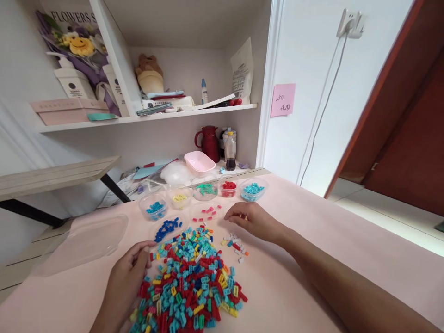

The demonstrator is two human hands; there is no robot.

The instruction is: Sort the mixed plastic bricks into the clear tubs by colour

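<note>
Left hand (130,273) rests loosely open against the brick pile (189,286); right hand (248,219) curls, grip unclear; a nudge could scatter sorted white bricks (236,244).

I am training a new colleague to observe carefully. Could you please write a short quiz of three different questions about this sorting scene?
1. True or false: the left hand rests at the edge of the mixed pile of bricks.
2. What colour are the bricks in the cup directly behind the right hand? A) red B) yellow C) black
3. Fill in: the small loose group near the right hand is mostly ____ pieces.

Key: 1 true; 2 A; 3 white.
</note>
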